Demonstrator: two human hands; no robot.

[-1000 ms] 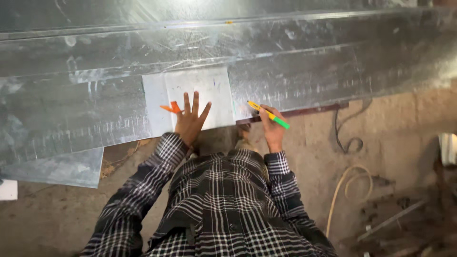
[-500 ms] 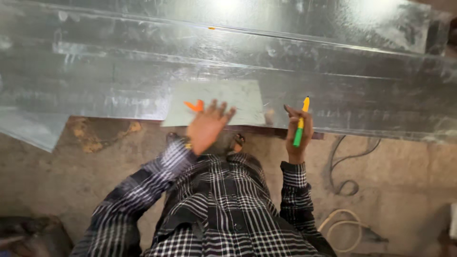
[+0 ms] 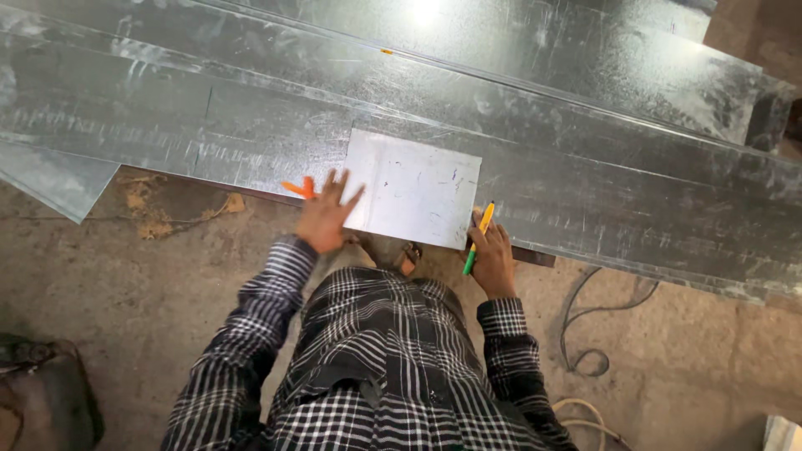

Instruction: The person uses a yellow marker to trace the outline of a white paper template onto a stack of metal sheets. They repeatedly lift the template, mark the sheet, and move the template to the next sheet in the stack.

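Note:
A small rectangular metal plate (image 3: pixel 415 187) lies on top of long galvanized steel sheets (image 3: pixel 585 175) on the floor. My left hand (image 3: pixel 324 213) rests flat with fingers spread on the plate's lower left corner, next to an orange object (image 3: pixel 299 188) at the sheet's edge. My right hand (image 3: pixel 493 255) holds a yellow and green marker (image 3: pixel 479 236) with its tip at the plate's lower right edge. My checked sleeves and lap fill the bottom of the view.
Bare concrete floor (image 3: pixel 125 276) lies in front of the sheets. A grey cable (image 3: pixel 585 334) loops on the floor at the right, with a pale hose (image 3: pixel 585 413) below it. A dark bag (image 3: pixel 46 392) sits at the bottom left. A loose sheet corner (image 3: pixel 58 179) juts out left.
The view has swung left and closer. My right hand has lowered the marker toward the plate's lower right edge. My left hand stays pressed on the plate.

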